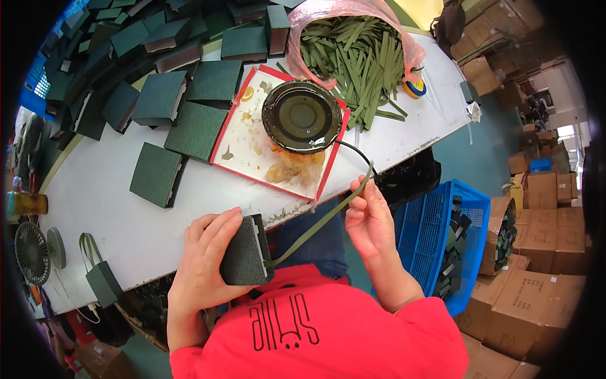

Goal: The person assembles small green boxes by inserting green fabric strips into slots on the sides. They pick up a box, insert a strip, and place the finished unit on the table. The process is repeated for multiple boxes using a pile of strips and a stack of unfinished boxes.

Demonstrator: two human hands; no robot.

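The person's left hand (205,256) has its grip closed around a dark green box (243,256), fingers over the top and far side, holding it at the near edge of the white table (95,183), close to the red shirt (353,328). A flat green strap (315,228) runs from the box's right side up to the right hand (371,218), whose grip is pinched on the strap near its far end, fingertips upward. The strap stretches between the two hands in a slight curve.

Beyond them, a round pot (303,117) of dark liquid stands on a stained white tray (243,155) with a red rim; a black cord (360,151) passes beside the pot. Behind it, a pink plastic bag (413,54) lies open, loose green strips (363,63) spilling onto the table beside a yellow-and-blue tape roll (415,88). More dark green boxes (199,129) crowd the far left, and a blue crate (475,234) stands right of the person.
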